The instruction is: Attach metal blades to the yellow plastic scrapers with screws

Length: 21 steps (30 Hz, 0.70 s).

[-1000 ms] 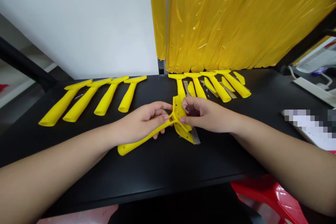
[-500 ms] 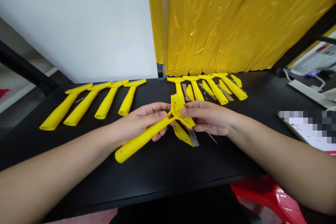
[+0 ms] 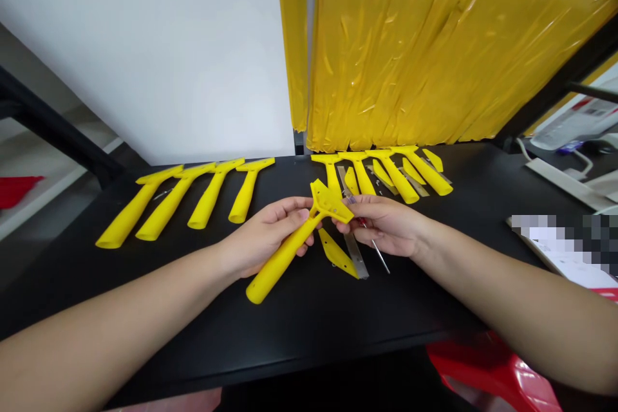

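Observation:
My left hand is closed around the neck of a yellow plastic scraper handle, whose hollow grip points down toward me. Its wide, forked head tilts up and to the right, with its flat face and small holes showing. Beside that head, my right hand is closed on a thin screwdriver with some red near the fingers and its metal shaft slanting down. The right fingertips are at the head's right edge; whether they pinch it I cannot tell. Below lie a yellow cover plate and a flat metal blade.
Several yellow handles lie in a row at the back left of the black table. More handles, with plates, blades and small screws, lie at the back right. A red stool stands below the front edge.
The scraper handle has turned, so more of its head's flat face shows. The screwdriver in my right hand has become more visible. The whole view has shifted slightly.

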Available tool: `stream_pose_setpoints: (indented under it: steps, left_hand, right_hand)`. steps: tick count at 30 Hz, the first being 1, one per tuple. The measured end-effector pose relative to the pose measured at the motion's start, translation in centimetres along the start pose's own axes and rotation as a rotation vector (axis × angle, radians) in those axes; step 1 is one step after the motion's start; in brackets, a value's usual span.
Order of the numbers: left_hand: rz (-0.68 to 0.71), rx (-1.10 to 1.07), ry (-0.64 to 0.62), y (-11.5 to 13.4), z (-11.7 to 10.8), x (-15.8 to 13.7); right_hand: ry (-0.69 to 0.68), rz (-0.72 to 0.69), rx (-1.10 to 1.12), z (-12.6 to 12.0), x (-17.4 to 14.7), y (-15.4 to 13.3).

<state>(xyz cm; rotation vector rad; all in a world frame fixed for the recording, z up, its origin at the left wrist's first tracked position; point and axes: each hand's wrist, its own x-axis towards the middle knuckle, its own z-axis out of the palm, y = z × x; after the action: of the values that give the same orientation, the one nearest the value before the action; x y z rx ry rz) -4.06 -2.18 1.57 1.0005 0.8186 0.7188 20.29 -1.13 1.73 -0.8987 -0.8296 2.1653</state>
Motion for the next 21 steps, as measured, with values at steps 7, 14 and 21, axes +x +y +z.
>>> stream_pose_setpoints:
  steps: [7,14,21]
  left_hand:
    - [0.007,-0.019,0.005,-0.1,0.3,-0.2]
    - [-0.026,-0.056,-0.011,-0.2,0.8,-0.3]
    - [-0.025,-0.038,0.002,-0.1,1.3,-0.4]
  right_hand:
    - [-0.032,0.030,0.005,0.3,-0.3,0.0]
    - [-0.042,-0.019,-0.012,0.9,-0.5,0.2]
    - [0.002,-0.043,0.028,1.0,-0.3,0.4]
